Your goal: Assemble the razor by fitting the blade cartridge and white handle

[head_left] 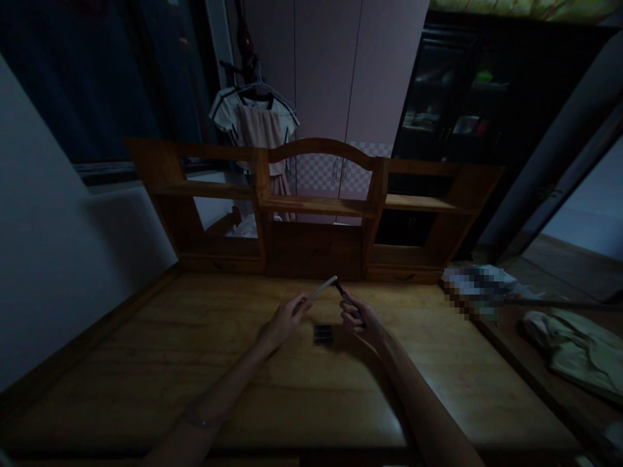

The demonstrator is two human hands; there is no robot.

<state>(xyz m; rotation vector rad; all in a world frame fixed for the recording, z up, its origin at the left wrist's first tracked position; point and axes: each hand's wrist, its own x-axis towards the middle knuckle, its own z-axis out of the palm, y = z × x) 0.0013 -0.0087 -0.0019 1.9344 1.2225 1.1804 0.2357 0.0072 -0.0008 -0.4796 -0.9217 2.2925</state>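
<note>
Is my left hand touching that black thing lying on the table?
Apart. The head view shows a strip of bare table between your left hand and the black thing.

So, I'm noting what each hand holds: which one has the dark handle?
The right hand, its fingers curled round the dark handle; the left hand holds the pale strip instead.

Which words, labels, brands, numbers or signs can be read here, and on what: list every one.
None: no text can be read anywhere in this view.
Too small or dark to tell: the black items on the desk, the pale strip, the dark-handled tool, and the things behind the cabinet glass.
Pixelated: the pile beside the desk.
</note>
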